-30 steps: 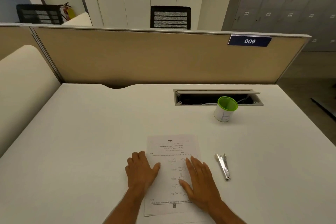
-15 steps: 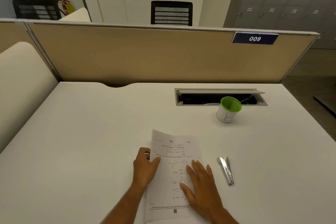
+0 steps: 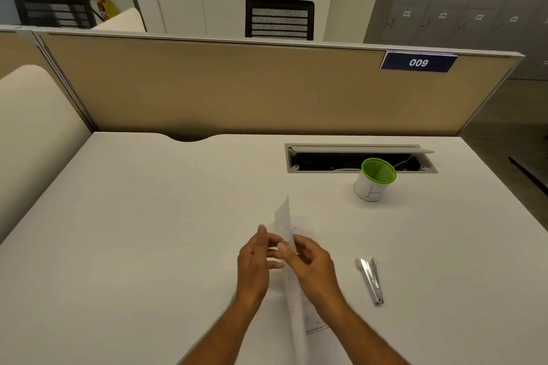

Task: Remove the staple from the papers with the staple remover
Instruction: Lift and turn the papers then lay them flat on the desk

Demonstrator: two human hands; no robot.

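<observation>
Fingers (image 3: pixel 278 249) on upended papers (image 3: pixel 285 218)

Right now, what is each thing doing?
papers: lifted on edge, held between both hands
left hand: on the papers
right hand: on the papers
staple remover: lying untouched on the desk
green cup: upright
cable hatch: lid open

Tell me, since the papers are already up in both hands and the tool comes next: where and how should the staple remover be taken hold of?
Probably grip the staple remover across its slim middle, coming from above with the right hand, the nearer one. It lies flat on the desk, long axis running toward and away from the person, wider end farther away, with open space on both sides for fingers.
</observation>
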